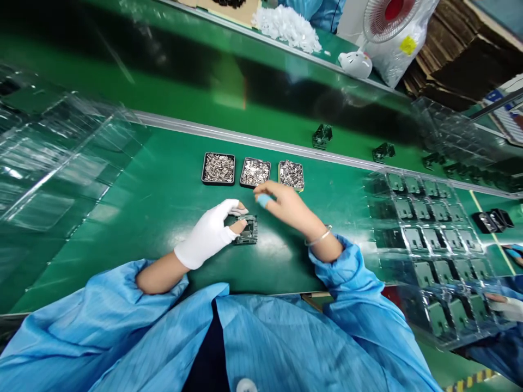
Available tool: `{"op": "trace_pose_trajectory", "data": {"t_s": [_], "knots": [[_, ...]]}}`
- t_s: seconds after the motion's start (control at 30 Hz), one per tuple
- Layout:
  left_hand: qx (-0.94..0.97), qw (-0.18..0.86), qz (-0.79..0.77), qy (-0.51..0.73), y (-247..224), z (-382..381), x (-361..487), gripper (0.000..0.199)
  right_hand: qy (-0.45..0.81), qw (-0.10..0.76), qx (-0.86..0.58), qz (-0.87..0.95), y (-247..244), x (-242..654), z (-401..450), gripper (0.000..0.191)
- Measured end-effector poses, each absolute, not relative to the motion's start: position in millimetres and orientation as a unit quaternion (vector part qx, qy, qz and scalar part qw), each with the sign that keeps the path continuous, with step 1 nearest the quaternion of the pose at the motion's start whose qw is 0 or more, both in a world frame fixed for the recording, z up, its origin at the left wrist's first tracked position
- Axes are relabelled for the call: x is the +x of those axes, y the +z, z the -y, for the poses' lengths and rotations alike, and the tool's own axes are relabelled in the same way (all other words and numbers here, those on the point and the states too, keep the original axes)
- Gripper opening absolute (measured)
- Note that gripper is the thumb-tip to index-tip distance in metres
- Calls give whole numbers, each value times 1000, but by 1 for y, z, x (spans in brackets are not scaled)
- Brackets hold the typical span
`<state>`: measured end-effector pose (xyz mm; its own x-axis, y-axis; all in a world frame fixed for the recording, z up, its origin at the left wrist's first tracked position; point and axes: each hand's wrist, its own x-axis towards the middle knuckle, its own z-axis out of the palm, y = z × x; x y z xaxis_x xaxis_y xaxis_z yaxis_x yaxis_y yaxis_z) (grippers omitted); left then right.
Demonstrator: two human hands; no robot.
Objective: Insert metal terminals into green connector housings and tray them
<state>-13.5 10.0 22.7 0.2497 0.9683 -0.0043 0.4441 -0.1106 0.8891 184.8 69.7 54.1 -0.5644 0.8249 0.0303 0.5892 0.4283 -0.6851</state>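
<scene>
My left hand [210, 234], in a white fingerless glove, is closed on a dark green plastic housing [249, 231] that lies on the green bench. Its thumb and fingers press on the housing's left side. Up and to the right of the housing, my right hand [281, 204] hovers with thumb and fingers curled together. A blue wrap covers part of its thumb. What is between its fingertips, if anything, is too small to make out. Just beyond my hands stand three small black trays of shiny metal parts: a left tray [218, 184], a middle tray [255, 185] and a right tray [302, 182].
Clear blister trays [429, 239] with green parts stand at the right, near a co-worker's gloved hand [506, 307]. More clear trays [53, 158] lie at the left. Dark green housings [322, 136] sit on the strip beyond the metal rail [245, 139].
</scene>
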Motion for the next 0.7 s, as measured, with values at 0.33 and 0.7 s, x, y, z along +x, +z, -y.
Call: {"op": "trace_pose_trajectory", "data": {"t_s": [0.33, 0.7], "knots": [[604, 447, -542, 377, 20, -28, -28, 28, 55, 7, -481, 875, 41, 164, -135, 24], [687, 259, -556, 390, 42, -24, -23, 26, 442, 336, -359, 750, 41, 170, -84, 10]]}}
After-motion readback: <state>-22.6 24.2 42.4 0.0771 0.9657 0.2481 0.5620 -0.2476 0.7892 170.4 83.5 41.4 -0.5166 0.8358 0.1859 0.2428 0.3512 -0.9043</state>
